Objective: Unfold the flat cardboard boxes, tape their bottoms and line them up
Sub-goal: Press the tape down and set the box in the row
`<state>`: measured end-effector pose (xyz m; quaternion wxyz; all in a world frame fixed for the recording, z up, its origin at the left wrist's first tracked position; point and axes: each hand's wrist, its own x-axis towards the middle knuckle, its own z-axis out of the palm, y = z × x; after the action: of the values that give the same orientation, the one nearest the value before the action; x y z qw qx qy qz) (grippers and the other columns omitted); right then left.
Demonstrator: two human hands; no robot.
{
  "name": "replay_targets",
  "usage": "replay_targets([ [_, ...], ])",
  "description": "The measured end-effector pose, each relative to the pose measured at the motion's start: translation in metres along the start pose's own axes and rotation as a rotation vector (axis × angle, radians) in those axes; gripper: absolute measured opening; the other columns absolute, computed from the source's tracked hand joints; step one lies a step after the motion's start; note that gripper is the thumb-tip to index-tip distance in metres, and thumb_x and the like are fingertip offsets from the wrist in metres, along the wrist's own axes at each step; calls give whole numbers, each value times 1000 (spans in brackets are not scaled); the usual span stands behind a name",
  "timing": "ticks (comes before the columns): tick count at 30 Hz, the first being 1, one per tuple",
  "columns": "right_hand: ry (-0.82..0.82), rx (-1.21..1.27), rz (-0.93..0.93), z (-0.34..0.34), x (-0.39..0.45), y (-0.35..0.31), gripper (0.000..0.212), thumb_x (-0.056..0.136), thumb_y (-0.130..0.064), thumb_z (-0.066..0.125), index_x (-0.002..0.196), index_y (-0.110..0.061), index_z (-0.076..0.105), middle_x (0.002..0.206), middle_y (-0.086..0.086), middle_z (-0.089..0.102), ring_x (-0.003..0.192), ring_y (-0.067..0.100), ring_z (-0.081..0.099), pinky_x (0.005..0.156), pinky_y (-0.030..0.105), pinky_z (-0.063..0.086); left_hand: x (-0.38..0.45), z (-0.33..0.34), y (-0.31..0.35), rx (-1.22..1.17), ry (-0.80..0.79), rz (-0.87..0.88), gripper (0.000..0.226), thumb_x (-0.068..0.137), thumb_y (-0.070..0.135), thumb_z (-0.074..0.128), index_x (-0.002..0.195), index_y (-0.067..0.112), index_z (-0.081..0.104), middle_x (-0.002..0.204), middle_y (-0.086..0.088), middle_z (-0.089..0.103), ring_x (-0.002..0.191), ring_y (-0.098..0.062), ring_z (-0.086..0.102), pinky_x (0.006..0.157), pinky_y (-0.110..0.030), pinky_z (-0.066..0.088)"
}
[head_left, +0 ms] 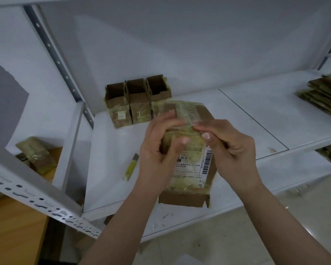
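I hold a brown cardboard box [191,175] above the white shelf [256,115], its shipping label with a barcode facing me and old yellowish tape over it. My left hand [159,148] grips its left side with curled fingers. My right hand [227,148] holds the right side, thumb pressed on the tape near the upper edge. Three opened boxes [136,100] stand side by side in a row at the back of the shelf, open tops up. A stack of flat boxes [325,92] lies at the shelf's far right.
A yellow utility knife [131,165] lies on the shelf left of the held box. A perforated metal shelf post [57,60] and beam [36,196] run along the left. More taped boxes [36,155] sit on a wooden surface at the lower left.
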<state>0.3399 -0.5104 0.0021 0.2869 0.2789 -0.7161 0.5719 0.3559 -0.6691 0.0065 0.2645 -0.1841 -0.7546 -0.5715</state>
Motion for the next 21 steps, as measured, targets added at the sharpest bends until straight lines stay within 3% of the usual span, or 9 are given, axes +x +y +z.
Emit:
replay_targets([
  [4, 24, -60, -46, 3, -2, 2, 17, 94, -13, 57, 105, -6, 68, 102, 0, 69, 98, 16, 67, 86, 29, 53, 2, 2, 1, -32, 51, -13, 14, 90, 15, 60, 94, 28, 62, 119, -3, 61, 117, -17, 59, 93, -47, 51],
  [8, -26, -13, -30, 1, 0, 1, 23, 89, -16, 63, 104, 0, 70, 105, 8, 70, 103, 21, 66, 90, 30, 52, -1, 3, 1, -48, 71, 25, 13, 91, 14, 61, 95, 26, 61, 116, -1, 61, 115, -15, 59, 94, -45, 51],
  [11, 43, -44, -55, 5, 0, -3, 18, 86, -19, 69, 97, -5, 71, 98, 6, 71, 98, 22, 68, 88, 35, 53, -3, 4, 3, -69, 23, 32, 7, 91, 22, 61, 98, 22, 60, 120, -3, 59, 119, -20, 57, 96, -48, 50],
  [15, 95, -140, -58, 12, -2, -4, 14, 87, -16, 69, 93, -4, 74, 94, 3, 72, 97, 15, 67, 107, 30, 38, -1, 5, 4, -101, 29, -23, 9, 88, 18, 66, 94, 19, 60, 122, -2, 60, 121, -19, 56, 100, -46, 47],
  [17, 21, -118, -18, 12, 0, -4, 17, 91, -18, 63, 100, -7, 72, 100, -1, 71, 102, 13, 65, 110, 26, 32, 4, 1, -1, -105, 11, -20, 8, 87, 14, 63, 94, 16, 61, 122, -1, 60, 121, -18, 57, 100, -39, 48],
  [21, -347, 54, 166, -15, 14, -3, 47, 94, -40, 58, 131, -12, 58, 129, -3, 62, 121, 12, 57, 106, 35, 43, 17, -26, -17, -201, -93, -67, 8, 86, 12, 66, 93, 12, 62, 126, 0, 61, 113, -13, 63, 83, -26, 55],
])
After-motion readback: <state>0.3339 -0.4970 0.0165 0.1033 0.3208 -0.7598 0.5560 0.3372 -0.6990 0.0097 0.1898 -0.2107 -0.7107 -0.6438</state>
